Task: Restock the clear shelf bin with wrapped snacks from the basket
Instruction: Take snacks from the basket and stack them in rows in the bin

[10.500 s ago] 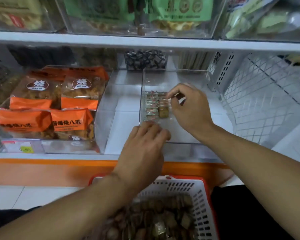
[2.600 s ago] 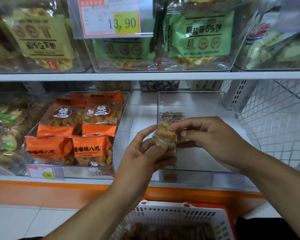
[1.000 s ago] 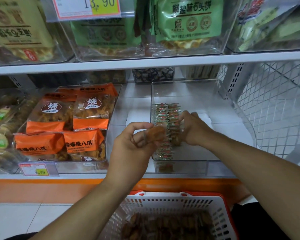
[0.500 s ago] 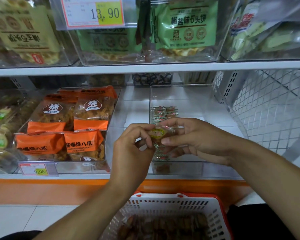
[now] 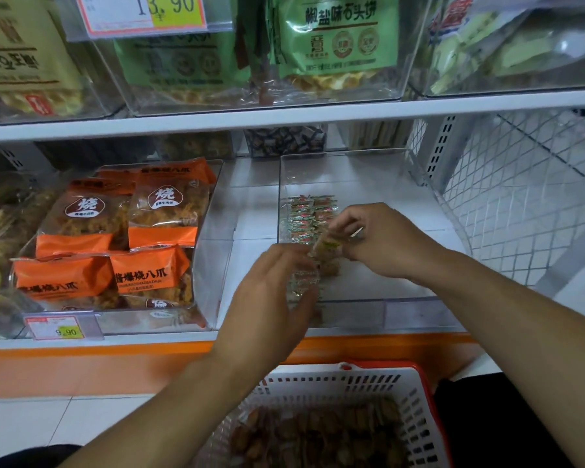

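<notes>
Flanking bin (image 5: 358,170) (left): orange packets (image 5: 115,238)

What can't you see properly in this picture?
- Head view: the left hand is blurred and covers the front of the snack row in the clear bin.
- The basket is cut off by the bottom edge.
- The small price tag has print too tiny to read.

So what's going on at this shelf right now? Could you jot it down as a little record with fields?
Place: shop shelf
Clear bin: rows of small wrapped snacks along its left side, the rest bare
Right hand: pinches one snack over the bin
Left hand: at the bin's front left; whether it holds anything is unclear
Basket: below, holding many snacks
Neighbouring bin: orange packets
</notes>
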